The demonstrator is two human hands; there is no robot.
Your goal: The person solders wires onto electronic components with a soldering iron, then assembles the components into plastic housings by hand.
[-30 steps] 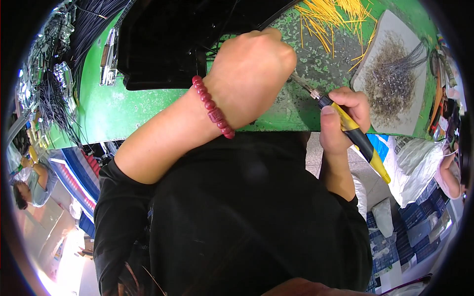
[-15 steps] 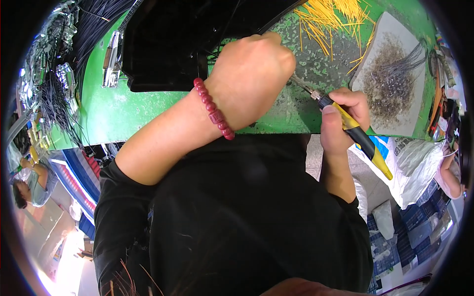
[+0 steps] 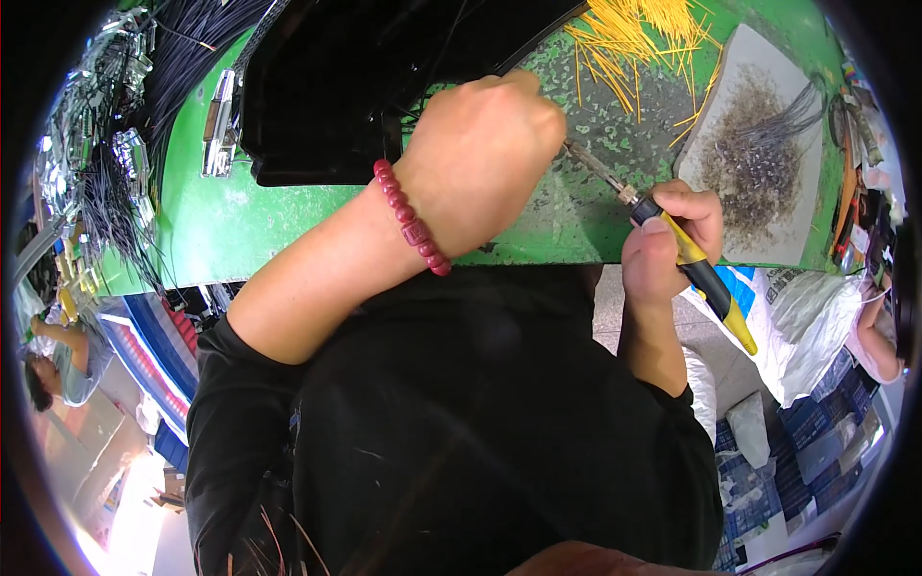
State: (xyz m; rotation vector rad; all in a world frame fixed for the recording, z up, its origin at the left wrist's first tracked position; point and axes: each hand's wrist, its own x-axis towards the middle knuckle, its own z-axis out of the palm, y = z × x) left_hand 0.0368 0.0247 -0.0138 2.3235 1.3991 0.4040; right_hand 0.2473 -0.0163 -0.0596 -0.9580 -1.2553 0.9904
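My left hand (image 3: 480, 158) is closed in a fist over the green bench top (image 3: 269, 226), its fingers turned away so what it pinches is hidden. A dark red bead bracelet (image 3: 411, 230) circles that wrist. My right hand (image 3: 667, 240) grips a soldering iron (image 3: 687, 264) with a yellow and black handle. The iron's metal tip (image 3: 591, 163) points up and left, almost touching the left fist. A large black tray (image 3: 384, 77) lies just beyond the left hand.
Yellow wire pieces (image 3: 643, 38) lie scattered at the back. A grey pad (image 3: 759, 154) covered in solder scraps and thin grey wires sits to the right. Black wire bundles (image 3: 125, 182) hang at the left. Another person (image 3: 58, 370) stands far left. White bags (image 3: 816, 307) lie below the bench.
My left hand has shifted slightly up and left. The right hand and soldering iron have stayed nearly in place.
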